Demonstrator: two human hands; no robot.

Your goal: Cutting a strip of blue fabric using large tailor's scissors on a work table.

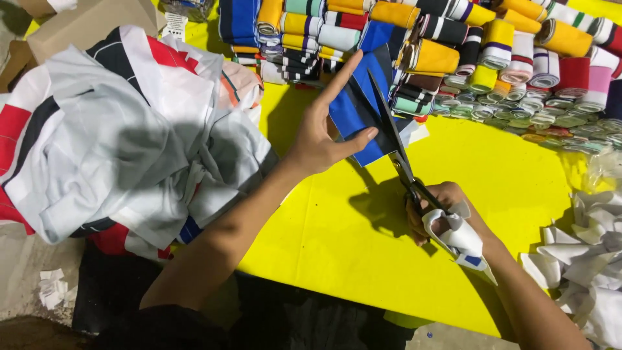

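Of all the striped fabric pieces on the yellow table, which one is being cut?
The blue-and-black piece, held up by the left hand with the scissors in the right hand across it; the others sit rolled in stacks behind.

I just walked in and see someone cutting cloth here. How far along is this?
Done, it seems: white offcuts lie heaped at the right edge of the yellow table. In hand: the left hand holds up a blue and black striped piece while the right hand works scissors into it. Left: probably the many rolled striped bands stacked behind, and a pile of garments at left.
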